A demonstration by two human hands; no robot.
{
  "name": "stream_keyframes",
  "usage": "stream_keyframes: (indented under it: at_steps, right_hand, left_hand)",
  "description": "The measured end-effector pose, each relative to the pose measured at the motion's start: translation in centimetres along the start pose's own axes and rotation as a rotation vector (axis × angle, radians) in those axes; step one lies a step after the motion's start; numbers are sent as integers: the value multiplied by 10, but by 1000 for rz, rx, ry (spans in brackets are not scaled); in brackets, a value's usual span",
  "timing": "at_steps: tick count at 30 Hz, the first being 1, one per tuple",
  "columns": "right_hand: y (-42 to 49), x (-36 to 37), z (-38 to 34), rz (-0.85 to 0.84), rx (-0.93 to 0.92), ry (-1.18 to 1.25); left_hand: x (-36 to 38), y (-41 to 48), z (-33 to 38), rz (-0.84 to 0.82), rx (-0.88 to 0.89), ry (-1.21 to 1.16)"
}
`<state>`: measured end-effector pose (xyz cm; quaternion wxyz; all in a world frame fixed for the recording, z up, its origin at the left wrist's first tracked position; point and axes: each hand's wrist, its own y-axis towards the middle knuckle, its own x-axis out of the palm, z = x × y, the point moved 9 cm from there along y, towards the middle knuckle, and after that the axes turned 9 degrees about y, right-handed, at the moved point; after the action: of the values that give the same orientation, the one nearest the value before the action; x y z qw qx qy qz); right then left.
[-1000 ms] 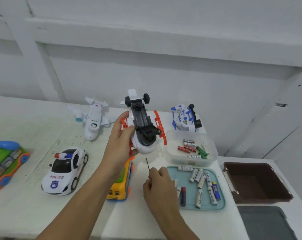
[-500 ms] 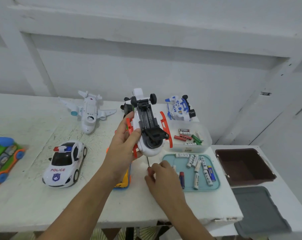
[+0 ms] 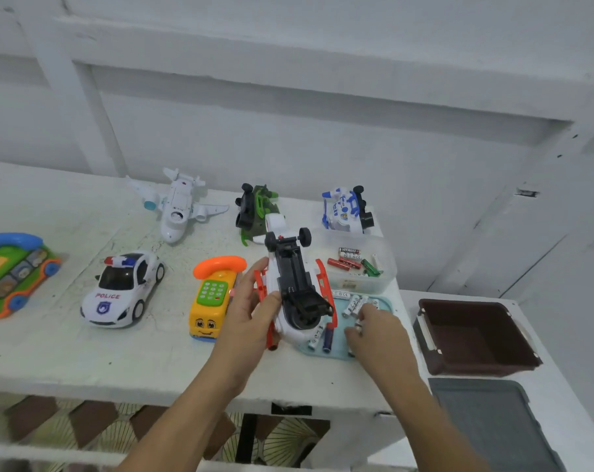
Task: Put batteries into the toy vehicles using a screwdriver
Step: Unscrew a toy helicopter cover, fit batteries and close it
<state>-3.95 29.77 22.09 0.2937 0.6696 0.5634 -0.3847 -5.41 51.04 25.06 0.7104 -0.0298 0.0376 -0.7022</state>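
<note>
Shifted right off the toy helicopter (image 3: 292,277), the right hand (image 3: 377,335) hovers over AA batteries (image 3: 353,304) on the teal tray (image 3: 336,351), its grip impossible to read, while the left hand (image 3: 251,318) clasps the helicopter belly-up, lengthwise along the tray's left edge.

A brown bin (image 3: 476,338) sits just behind a grey lid (image 3: 486,427), right of the white table (image 3: 50,352).
</note>
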Motion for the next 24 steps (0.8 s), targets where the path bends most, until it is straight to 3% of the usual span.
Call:
stream_keyframes:
  at_steps: [10, 12, 18, 24]
  right_hand:
    - [1, -6, 0, -28, -56, 91]
    - [2, -19, 0, -14, -42, 247]
    - [-7, -53, -23, -19, 39, 1041]
    - [-34, -76, -84, -49, -250, 1085]
  left_hand:
    - [4, -33, -25, 50, -63, 37]
    - [4, -37, -26, 52, -63, 51]
    - [7, -43, -21, 53, -33, 72]
    - [10, -43, -16, 41, 14, 57]
